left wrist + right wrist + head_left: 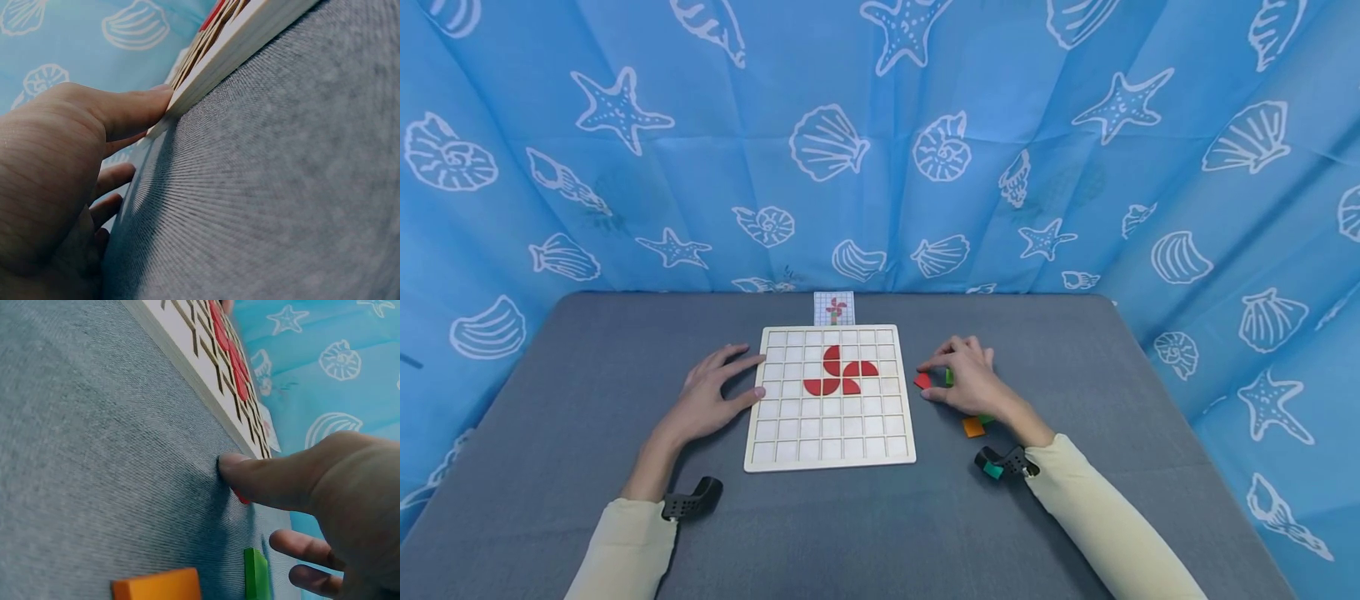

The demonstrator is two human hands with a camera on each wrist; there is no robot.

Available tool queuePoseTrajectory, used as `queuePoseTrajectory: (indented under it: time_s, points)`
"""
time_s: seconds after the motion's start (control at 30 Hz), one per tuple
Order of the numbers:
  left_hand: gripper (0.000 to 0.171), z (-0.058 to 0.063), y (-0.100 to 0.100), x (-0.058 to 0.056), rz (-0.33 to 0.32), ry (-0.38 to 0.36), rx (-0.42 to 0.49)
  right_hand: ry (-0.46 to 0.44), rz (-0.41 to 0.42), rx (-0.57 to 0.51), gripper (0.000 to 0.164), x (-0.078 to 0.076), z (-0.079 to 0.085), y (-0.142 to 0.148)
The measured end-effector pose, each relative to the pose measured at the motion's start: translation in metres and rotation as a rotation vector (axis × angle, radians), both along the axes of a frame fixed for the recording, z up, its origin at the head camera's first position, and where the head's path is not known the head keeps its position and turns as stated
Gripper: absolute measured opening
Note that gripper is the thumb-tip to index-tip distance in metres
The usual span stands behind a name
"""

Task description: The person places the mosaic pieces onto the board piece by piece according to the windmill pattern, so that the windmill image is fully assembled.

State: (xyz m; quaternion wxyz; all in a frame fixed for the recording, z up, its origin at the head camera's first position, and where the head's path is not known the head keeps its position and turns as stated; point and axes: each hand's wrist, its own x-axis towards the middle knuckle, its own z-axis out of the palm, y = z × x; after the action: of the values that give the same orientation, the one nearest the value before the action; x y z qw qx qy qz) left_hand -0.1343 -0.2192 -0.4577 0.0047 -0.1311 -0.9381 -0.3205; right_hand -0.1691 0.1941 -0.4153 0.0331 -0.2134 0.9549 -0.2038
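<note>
A pale wooden grid board (831,450) lies on the table, with several red quarter-round pieces (868,368) forming a pinwheel in its cells. My left hand (707,400) rests at the board's left edge, its thumb and index fingertip touching the rim; the other fingers extend loosely. Right of the board, my right hand (966,379) pinches a small red piece (922,381) between thumb and index finger, low over the table. In the right wrist view the thumb (275,478) covers most of that piece.
Near my right hand lie a green piece (255,575) and an orange square piece (973,427), with more green beside the orange. Behind the board lies a small card (823,302) printed with a pinwheel on a grid. A blue shell-patterned curtain (880,208) hangs behind the grey table (820,533).
</note>
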Motion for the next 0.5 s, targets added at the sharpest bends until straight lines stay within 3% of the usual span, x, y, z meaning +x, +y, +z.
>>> queuePoseTrajectory:
  time_s: [0.23,0.5]
  points:
    - [0.058,0.0019,-0.0008,-0.0008,-0.004,-0.007,-0.007,0.037,-0.055,0.047,0.034,-0.0017,-0.0017,-0.0007]
    - [0.059,-0.0010,0.0004,-0.0003,-0.003,0.015,0.011,0.047,0.000,0.008,0.026,0.0001,-0.0019,0.0005]
